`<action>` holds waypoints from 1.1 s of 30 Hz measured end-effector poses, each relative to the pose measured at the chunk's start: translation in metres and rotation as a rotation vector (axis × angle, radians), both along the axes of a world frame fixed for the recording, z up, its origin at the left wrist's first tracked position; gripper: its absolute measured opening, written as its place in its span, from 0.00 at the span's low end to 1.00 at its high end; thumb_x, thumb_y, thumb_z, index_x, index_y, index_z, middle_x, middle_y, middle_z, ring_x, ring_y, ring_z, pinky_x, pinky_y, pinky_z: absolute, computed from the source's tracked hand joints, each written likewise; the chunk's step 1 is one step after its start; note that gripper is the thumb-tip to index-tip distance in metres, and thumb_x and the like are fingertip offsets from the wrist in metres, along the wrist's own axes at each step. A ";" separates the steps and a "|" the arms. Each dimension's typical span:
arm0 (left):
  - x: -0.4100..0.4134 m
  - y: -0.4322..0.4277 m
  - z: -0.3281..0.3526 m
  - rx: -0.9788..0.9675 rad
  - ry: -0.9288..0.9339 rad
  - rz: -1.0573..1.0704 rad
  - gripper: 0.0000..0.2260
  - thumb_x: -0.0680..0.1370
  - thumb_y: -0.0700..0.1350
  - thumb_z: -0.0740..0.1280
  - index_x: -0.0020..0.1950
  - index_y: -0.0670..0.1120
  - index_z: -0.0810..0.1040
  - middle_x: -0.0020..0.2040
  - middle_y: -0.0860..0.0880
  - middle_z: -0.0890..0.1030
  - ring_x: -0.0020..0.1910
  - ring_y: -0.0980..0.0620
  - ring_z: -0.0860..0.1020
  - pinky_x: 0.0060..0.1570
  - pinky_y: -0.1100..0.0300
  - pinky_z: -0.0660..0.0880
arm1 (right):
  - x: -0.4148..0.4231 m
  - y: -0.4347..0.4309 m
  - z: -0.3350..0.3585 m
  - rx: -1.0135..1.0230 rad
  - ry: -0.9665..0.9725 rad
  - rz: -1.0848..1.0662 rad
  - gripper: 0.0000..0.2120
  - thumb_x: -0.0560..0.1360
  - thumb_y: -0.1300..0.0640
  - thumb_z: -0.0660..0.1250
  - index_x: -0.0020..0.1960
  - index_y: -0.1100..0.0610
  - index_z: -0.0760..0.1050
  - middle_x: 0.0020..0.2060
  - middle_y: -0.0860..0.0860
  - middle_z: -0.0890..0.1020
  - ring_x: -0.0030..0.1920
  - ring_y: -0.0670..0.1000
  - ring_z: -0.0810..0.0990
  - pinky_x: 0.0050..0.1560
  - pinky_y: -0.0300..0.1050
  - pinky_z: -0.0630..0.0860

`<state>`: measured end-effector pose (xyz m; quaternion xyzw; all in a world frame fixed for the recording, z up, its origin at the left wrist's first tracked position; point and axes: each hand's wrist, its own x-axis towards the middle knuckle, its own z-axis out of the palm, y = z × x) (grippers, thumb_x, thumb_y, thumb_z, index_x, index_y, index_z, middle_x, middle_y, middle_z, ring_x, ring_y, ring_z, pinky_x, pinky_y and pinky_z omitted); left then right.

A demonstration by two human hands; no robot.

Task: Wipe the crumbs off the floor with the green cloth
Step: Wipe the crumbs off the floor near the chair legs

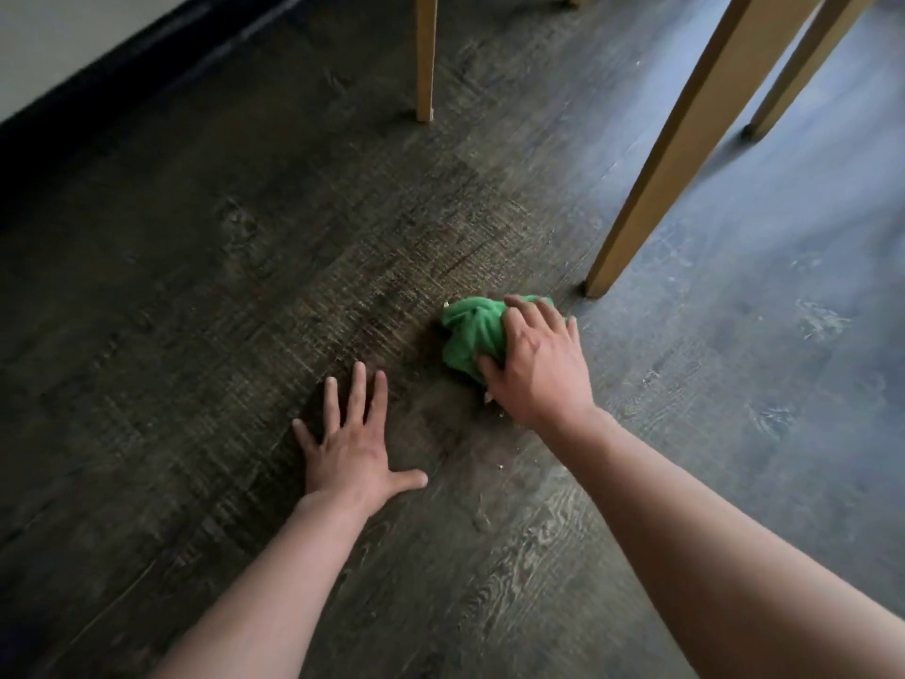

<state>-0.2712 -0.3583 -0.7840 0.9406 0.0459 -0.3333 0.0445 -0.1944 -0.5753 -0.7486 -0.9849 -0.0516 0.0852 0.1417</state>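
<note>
The green cloth [471, 334] lies bunched on the dark wood-grain floor [205, 306], just in front of a table leg. My right hand [536, 367] presses down on its right half, fingers curled over it. A few pale crumbs [492, 401] show beside the heel of that hand, and another small crumb [500, 467] lies nearer to me. My left hand [353, 441] rests flat on the floor to the left of the cloth, fingers spread, holding nothing.
Three light wooden table legs stand ahead: one at the back centre [426, 56], a slanted one [685, 139] just beyond the cloth, another at far right [808, 66]. A dark baseboard [98, 105] and white wall run along the left.
</note>
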 end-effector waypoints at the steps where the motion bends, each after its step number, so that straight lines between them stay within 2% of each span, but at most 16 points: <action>1: 0.000 0.000 -0.001 -0.003 0.002 0.003 0.64 0.63 0.74 0.72 0.81 0.54 0.29 0.80 0.53 0.25 0.82 0.42 0.31 0.75 0.26 0.51 | 0.016 0.008 -0.001 0.009 0.024 0.006 0.24 0.73 0.42 0.67 0.62 0.57 0.73 0.69 0.55 0.77 0.70 0.65 0.72 0.67 0.68 0.69; 4: 0.001 0.001 -0.002 -0.002 -0.017 0.010 0.65 0.62 0.75 0.72 0.81 0.55 0.30 0.81 0.54 0.26 0.82 0.43 0.32 0.76 0.27 0.51 | 0.042 0.037 -0.016 -0.018 0.234 0.044 0.30 0.74 0.39 0.66 0.72 0.51 0.68 0.77 0.53 0.69 0.76 0.67 0.64 0.69 0.73 0.65; 6: -0.001 0.001 -0.001 -0.010 -0.048 0.027 0.65 0.61 0.75 0.73 0.82 0.55 0.32 0.82 0.55 0.28 0.83 0.44 0.34 0.76 0.28 0.52 | 0.034 0.040 -0.025 -0.070 0.270 0.102 0.35 0.74 0.38 0.66 0.78 0.46 0.62 0.82 0.51 0.59 0.80 0.67 0.54 0.71 0.78 0.58; 9: -0.007 -0.002 0.006 -0.013 -0.067 0.062 0.64 0.61 0.73 0.74 0.83 0.56 0.35 0.83 0.54 0.31 0.83 0.44 0.36 0.76 0.29 0.55 | -0.004 0.021 -0.022 -0.106 0.301 0.229 0.34 0.76 0.41 0.66 0.80 0.42 0.59 0.83 0.48 0.52 0.82 0.65 0.47 0.71 0.82 0.53; 11: -0.009 -0.004 0.009 -0.005 -0.050 0.093 0.64 0.62 0.73 0.74 0.82 0.56 0.35 0.83 0.53 0.30 0.83 0.43 0.37 0.75 0.29 0.57 | -0.018 0.009 -0.014 -0.102 0.357 0.285 0.33 0.76 0.47 0.66 0.79 0.42 0.61 0.83 0.46 0.53 0.83 0.62 0.48 0.70 0.83 0.54; 13: -0.006 -0.006 0.010 0.002 -0.013 0.092 0.64 0.62 0.73 0.74 0.82 0.57 0.34 0.82 0.53 0.29 0.83 0.42 0.36 0.75 0.28 0.57 | 0.001 0.002 -0.001 -0.046 0.326 0.276 0.30 0.74 0.52 0.67 0.76 0.45 0.67 0.81 0.45 0.62 0.81 0.58 0.59 0.70 0.81 0.59; 15: -0.003 -0.005 0.009 0.005 0.019 0.088 0.64 0.63 0.73 0.74 0.82 0.57 0.33 0.82 0.53 0.28 0.83 0.41 0.35 0.75 0.27 0.56 | 0.032 0.007 0.009 0.012 0.242 0.263 0.29 0.73 0.51 0.67 0.74 0.48 0.70 0.78 0.46 0.69 0.77 0.57 0.68 0.69 0.75 0.66; 17: -0.002 -0.005 0.008 0.000 0.032 0.083 0.64 0.62 0.73 0.74 0.81 0.57 0.33 0.82 0.53 0.28 0.83 0.40 0.35 0.75 0.27 0.55 | 0.044 0.022 0.008 -0.012 0.286 0.307 0.29 0.75 0.46 0.67 0.75 0.46 0.69 0.80 0.47 0.65 0.79 0.59 0.63 0.71 0.73 0.65; 20: -0.003 -0.005 0.004 0.005 0.000 0.093 0.64 0.62 0.73 0.75 0.82 0.57 0.33 0.82 0.54 0.29 0.83 0.41 0.36 0.74 0.26 0.56 | 0.007 0.033 -0.015 -0.077 0.411 0.340 0.30 0.78 0.44 0.63 0.79 0.42 0.61 0.84 0.45 0.51 0.83 0.61 0.46 0.73 0.79 0.53; 21: -0.003 -0.004 0.005 -0.001 0.003 0.101 0.65 0.62 0.72 0.75 0.82 0.57 0.33 0.82 0.54 0.29 0.83 0.41 0.36 0.74 0.26 0.56 | -0.005 0.031 -0.016 -0.066 0.400 0.348 0.29 0.79 0.45 0.63 0.79 0.43 0.62 0.84 0.45 0.51 0.83 0.61 0.45 0.73 0.80 0.52; 23: -0.001 -0.007 0.007 -0.010 0.014 0.097 0.65 0.63 0.71 0.75 0.82 0.56 0.33 0.82 0.54 0.28 0.83 0.41 0.35 0.74 0.26 0.56 | -0.014 0.018 -0.009 -0.075 0.384 0.380 0.26 0.79 0.47 0.62 0.77 0.47 0.67 0.82 0.45 0.58 0.83 0.59 0.51 0.74 0.78 0.52; 25: -0.001 -0.007 0.009 -0.013 0.020 0.100 0.64 0.63 0.71 0.75 0.82 0.56 0.32 0.81 0.53 0.27 0.82 0.40 0.34 0.74 0.26 0.55 | -0.006 0.009 0.011 -0.086 0.352 0.396 0.23 0.79 0.48 0.62 0.73 0.52 0.72 0.75 0.49 0.73 0.77 0.58 0.67 0.74 0.68 0.62; 27: 0.000 -0.006 0.009 -0.022 0.027 0.103 0.64 0.64 0.70 0.75 0.82 0.55 0.32 0.81 0.52 0.26 0.82 0.40 0.33 0.74 0.25 0.54 | 0.014 0.004 0.034 -0.027 0.231 0.335 0.16 0.78 0.49 0.63 0.63 0.54 0.76 0.59 0.54 0.85 0.60 0.60 0.81 0.61 0.56 0.75; 29: 0.000 -0.006 0.008 -0.033 0.043 0.100 0.64 0.64 0.71 0.75 0.81 0.55 0.31 0.81 0.52 0.26 0.82 0.39 0.33 0.75 0.25 0.53 | 0.040 0.006 0.054 0.022 0.113 0.268 0.10 0.79 0.50 0.63 0.55 0.55 0.75 0.47 0.57 0.85 0.48 0.62 0.84 0.50 0.55 0.79; 33: -0.001 -0.005 0.004 -0.029 0.021 0.102 0.65 0.64 0.70 0.76 0.81 0.56 0.31 0.82 0.52 0.27 0.82 0.40 0.34 0.75 0.25 0.53 | 0.107 0.026 0.069 0.041 -0.112 0.196 0.11 0.79 0.50 0.61 0.55 0.57 0.74 0.41 0.54 0.78 0.40 0.59 0.78 0.44 0.54 0.79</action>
